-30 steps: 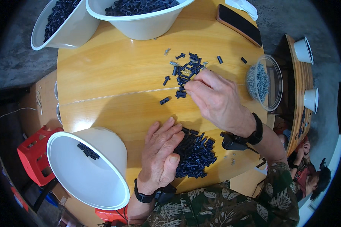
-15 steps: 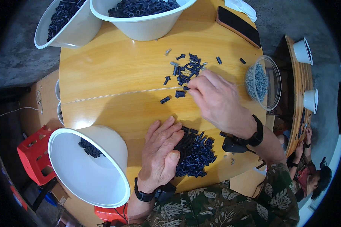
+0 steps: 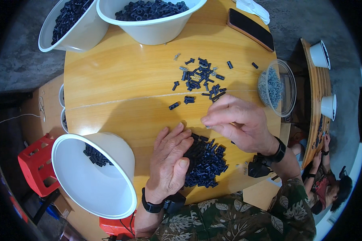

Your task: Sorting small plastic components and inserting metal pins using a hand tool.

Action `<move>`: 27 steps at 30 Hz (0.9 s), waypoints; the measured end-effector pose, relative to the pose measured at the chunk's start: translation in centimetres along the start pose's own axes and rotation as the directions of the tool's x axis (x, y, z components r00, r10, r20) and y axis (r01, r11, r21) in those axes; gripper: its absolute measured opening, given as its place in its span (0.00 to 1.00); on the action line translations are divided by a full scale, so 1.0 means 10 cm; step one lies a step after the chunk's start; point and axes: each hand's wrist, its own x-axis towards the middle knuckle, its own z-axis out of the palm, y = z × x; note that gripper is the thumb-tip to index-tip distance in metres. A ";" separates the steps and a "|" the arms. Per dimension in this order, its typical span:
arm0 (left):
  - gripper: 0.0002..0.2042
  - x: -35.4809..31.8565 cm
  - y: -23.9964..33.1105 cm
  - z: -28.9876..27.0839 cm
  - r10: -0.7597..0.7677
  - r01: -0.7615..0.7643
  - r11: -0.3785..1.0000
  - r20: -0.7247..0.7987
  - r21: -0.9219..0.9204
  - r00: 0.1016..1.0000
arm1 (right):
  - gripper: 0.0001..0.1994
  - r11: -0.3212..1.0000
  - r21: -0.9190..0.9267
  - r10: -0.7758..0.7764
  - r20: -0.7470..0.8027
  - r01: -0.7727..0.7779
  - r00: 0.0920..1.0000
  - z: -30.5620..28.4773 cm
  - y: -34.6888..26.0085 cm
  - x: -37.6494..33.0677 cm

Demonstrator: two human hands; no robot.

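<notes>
The flat, open left hand (image 3: 171, 160) rests on a big pile of black parts (image 3: 207, 162), the right hand (image 3: 239, 122) pinches something too small to tell, and the tilted white bowl (image 3: 88, 193) holds only a few pieces, so most seems left.

Round table (image 3: 120, 80): glossy varnished wood. Small black parts (image 3: 207, 160): matt plastic. White bowls (image 3: 92, 176): smooth plastic. Clear tub (image 3: 287, 86): transparent plastic. Phone (image 3: 250, 29): glossy black.

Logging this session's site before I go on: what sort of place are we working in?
Probably a small informal workshop or home piecework spot, not a factory line. A round wooden table stands on bare concrete floor, white bowls brim with small black parts, and a red plastic stool sits beside it.
</notes>
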 end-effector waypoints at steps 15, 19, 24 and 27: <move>0.23 0.01 -0.01 0.01 0.001 -0.001 1.000 0.001 -0.005 1.000 | 0.05 0.702 0.606 0.414 0.079 -0.373 0.907 0.04 -0.04 -0.08; 0.23 0.00 0.00 0.00 0.006 -0.006 1.000 -0.010 -0.003 1.000 | 0.06 0.216 0.852 0.562 0.291 -0.477 0.774 0.04 0.08 -0.11; 0.23 0.01 -0.01 0.03 0.007 -0.007 1.000 -0.006 0.003 1.000 | 0.09 -0.132 0.899 0.570 0.413 -0.417 0.710 0.04 0.12 -0.19; 0.24 0.01 0.01 0.00 0.005 -0.005 1.000 -0.011 0.018 1.000 | 0.08 -0.064 0.857 0.607 0.440 -0.511 0.662 0.05 0.09 -0.17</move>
